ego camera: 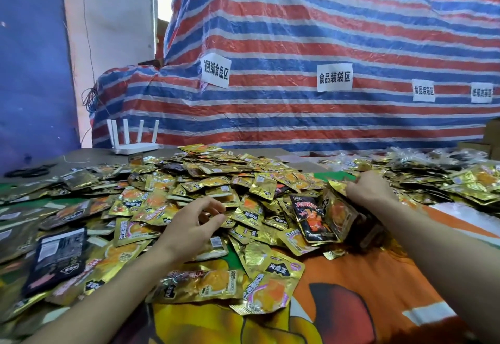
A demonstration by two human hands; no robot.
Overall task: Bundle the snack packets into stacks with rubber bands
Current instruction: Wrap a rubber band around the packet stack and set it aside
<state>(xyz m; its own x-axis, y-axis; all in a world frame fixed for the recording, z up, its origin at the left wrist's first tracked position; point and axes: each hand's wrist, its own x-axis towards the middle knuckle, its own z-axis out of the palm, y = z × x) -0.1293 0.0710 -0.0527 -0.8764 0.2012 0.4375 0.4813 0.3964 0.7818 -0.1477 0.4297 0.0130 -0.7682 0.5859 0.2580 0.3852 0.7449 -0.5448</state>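
A wide heap of gold snack packets [216, 189] covers the table, with a few black packets [311, 216] mixed in. My left hand [193, 224] hovers over the middle of the heap, fingers curled, holding nothing that I can see. My right hand [370, 191] grips an upright stack of gold packets [338, 214] at the heap's right side, the stack standing on edge under my fingers. No rubber band is visible.
The table wears a bright orange and yellow printed cloth [351, 303] in front. A white router [134, 141] stands at the back left. A striped tarp [297, 73] with paper labels rises behind. More packets [446, 176] lie at the right.
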